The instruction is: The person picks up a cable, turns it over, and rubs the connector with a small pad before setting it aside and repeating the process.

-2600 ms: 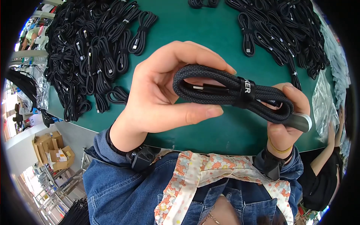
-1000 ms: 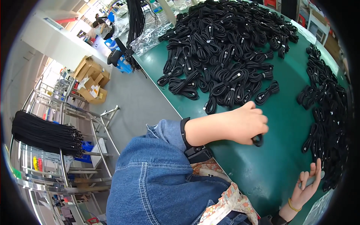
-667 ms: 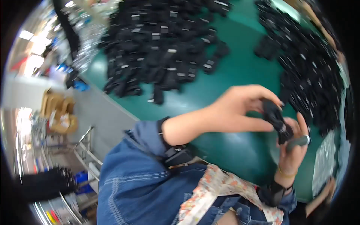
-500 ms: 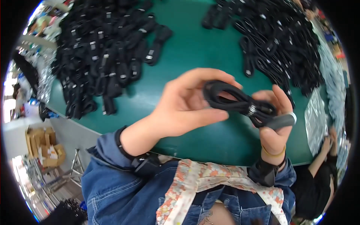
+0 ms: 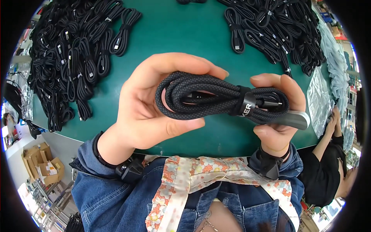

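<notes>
A coiled black braided cable (image 5: 228,92) is held up between both my hands over the green table. A black strap with light lettering wraps its bundle near the right end, and a small metal plug tip shows there. My left hand (image 5: 143,104) curves round the left loop, fingers behind and thumb below. At the other end, my right hand (image 5: 278,137) has its fingers above the coil and its thumb below. A grey rounded piece with a pale edge (image 5: 297,120) sticks out beside the right palm; its kind is unclear.
Large heaps of similar black cables (image 5: 69,50) lie on the left and the right (image 5: 282,31) of the green table (image 5: 174,31). Clear plastic sheeting (image 5: 319,92) borders the right side. Cardboard boxes (image 5: 42,162) stand at lower left. Another person's arm (image 5: 326,133) shows at right.
The cable coil now appears larger and sharper, with its strap turned toward me. My left hand has shifted left in the picture. The view of the table has shifted too.
</notes>
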The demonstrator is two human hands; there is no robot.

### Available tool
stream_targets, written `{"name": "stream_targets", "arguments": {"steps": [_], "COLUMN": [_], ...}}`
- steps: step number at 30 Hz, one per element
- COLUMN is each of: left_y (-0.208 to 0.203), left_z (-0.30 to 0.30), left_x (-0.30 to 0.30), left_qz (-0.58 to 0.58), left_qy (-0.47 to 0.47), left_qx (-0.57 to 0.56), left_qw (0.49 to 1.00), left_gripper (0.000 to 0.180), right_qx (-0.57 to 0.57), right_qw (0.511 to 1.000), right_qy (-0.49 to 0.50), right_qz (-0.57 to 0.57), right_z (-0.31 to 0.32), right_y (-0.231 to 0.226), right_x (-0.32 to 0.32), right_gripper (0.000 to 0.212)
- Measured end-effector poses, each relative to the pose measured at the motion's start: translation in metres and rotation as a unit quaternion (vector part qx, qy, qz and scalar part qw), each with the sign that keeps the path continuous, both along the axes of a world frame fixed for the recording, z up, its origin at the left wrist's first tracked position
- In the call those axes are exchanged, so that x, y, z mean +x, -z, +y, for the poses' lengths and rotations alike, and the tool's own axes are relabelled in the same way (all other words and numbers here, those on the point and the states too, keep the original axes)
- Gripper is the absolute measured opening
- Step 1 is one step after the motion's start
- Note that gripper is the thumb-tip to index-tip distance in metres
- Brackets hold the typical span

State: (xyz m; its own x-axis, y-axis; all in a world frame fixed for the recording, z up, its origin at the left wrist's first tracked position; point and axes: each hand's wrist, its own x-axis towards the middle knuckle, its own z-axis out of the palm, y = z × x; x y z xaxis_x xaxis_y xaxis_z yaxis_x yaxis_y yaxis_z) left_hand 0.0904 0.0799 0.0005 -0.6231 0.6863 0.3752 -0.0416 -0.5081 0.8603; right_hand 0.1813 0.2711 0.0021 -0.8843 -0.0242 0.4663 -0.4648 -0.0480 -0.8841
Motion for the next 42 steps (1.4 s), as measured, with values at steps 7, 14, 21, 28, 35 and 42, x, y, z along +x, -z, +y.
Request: {"name": "stream_targets", "arguments": {"steps": [7,14,21,28,35,42], "left_y": [0.000,-0.004,-0.008,-0.008,-0.009,-0.003], "left_z": [0.001,-0.001,-0.003,-0.008,-0.009,-0.004], "left_x": [0.005,0.005,0.005,0.003,0.006,0.005], "left_qz": [-0.093,-0.142,-0.159,-0.143,-0.151,-0.163], "left_qy": [0.003,-0.051,0.058,0.107,0.134,0.135], "left_qx": [0.001,-0.091,-0.137,-0.126,-0.090,-0.072], "left_qw": [0.996,0.984,0.976,0.976,0.975,0.975], "left_gripper": [0.061,0.067,0.075,0.077,0.072,0.072], "right_qx": [0.016,0.130,-0.128,-0.127,-0.127,-0.147], "right_qw": [1.000,0.991,0.982,0.981,0.986,0.981], "right_qy": [-0.014,-0.001,0.071,0.047,0.021,-0.003], "right_qz": [0.021,-0.030,-0.117,-0.141,-0.107,-0.127], "right_z": [0.000,0.007,-0.015,-0.023,-0.025,-0.022], "right_y": [0.001,-0.001,-0.002,-0.003,0.000,0.002], "right_x": [-0.002,0.007,0.010,0.010,0.011,0.011], "right_gripper": [0.079,0.057,0.032,0.026,0.021,0.019]}}
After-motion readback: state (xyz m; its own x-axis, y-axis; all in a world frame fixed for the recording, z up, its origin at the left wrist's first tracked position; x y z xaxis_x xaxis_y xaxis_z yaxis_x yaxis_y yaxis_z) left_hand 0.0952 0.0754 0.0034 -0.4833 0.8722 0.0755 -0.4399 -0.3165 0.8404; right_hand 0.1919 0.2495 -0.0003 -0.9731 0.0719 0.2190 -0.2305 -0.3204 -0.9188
